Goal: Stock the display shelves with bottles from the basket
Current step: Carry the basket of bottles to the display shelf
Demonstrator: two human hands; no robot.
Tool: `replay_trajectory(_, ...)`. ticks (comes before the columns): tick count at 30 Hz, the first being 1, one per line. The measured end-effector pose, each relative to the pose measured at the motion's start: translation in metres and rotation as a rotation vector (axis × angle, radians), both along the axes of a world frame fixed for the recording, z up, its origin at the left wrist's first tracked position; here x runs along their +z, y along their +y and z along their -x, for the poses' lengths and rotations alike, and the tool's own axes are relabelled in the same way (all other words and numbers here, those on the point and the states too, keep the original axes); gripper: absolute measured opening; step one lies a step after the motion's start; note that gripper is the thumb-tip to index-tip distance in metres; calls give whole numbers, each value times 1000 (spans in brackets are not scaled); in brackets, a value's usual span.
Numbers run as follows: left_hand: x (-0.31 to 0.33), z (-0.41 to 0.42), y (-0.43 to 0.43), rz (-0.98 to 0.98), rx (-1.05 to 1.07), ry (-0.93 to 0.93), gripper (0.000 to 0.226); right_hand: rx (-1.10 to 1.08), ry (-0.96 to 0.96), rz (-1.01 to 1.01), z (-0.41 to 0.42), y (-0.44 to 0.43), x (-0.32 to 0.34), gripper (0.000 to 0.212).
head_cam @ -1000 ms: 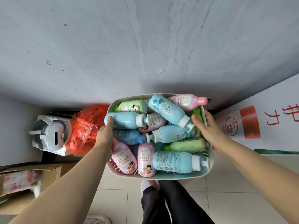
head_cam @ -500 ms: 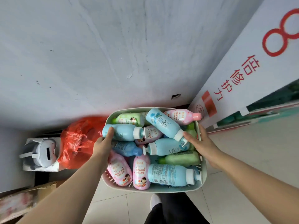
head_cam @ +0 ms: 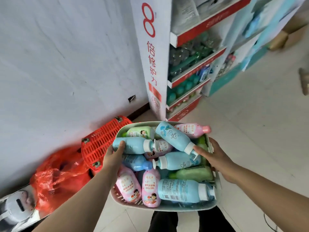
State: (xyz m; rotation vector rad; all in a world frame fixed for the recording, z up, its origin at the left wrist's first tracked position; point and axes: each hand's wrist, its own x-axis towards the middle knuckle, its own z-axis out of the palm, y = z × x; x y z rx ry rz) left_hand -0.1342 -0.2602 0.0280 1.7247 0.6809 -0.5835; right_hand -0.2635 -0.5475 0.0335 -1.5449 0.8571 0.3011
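A pale grey-green basket (head_cam: 167, 208) hangs in front of me, carried by both hands. It is packed with several blue, pink and green bottles lying on their sides, such as a blue pump bottle (head_cam: 173, 138) on top. My left hand (head_cam: 115, 154) grips the basket's left rim, its thumb resting on another blue bottle (head_cam: 132, 145). My right hand (head_cam: 215, 158) grips the right rim. The red-and-white display shelves (head_cam: 189, 71) stand ahead to the upper right, with green and blue products on their tiers.
A red plastic basket (head_cam: 102, 143) and a red plastic bag (head_cam: 58, 174) lie on the floor by the white wall at left. A white box with a grey device (head_cam: 16, 206) sits at lower left. A second display (head_cam: 254, 46) stands further right. Pale floor tiles lie to the right.
The view has swung right and upward: the display shelves now show their tiers, and the red basket has come into sight. Both hands keep their hold on the basket.
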Motion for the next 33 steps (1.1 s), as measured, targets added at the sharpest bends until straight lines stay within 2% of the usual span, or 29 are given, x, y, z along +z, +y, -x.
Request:
replay_trajectory(6, -2, 51, -121, -7, -147, 4, 45, -151, -13, -27, 89, -100, 1, 55)
replay_trajectory(10, -2, 82, -218, -11, -210, 28, 51, -268, -6, -69, 143, -184, -5, 69)
replay_trajectory(14, -8, 111, -323, 26, -245, 44, 54, -334, 7, -75, 191, -280, -7, 50)
replay_trajectory(18, -13, 127, -423, 108, -312, 78, 49, -418, 2, -59, 217, -371, -2, 49)
replay_trajectory(20, -13, 128, -468, 130, -349, 82, 49, -447, 14, -63, 224, -410, -3, 58)
replay_trajectory(24, -18, 117, -570, 160, -418, 84, 54, -515, 48, -71, 233, -497, -5, 94)
replay_trajectory(27, -20, 101, -645, 178, -491, 62, 45, -573, 50, -85, 227, -559, -5, 108)
replay_trajectory(30, -18, 81, -717, 192, -540, 51, 51, -620, 44, -88, 216, -618, -3, 115)
replay_trajectory(33, -18, 57, -793, 158, -556, 17, 48, -648, 30, -92, 201, -688, -1, 103)
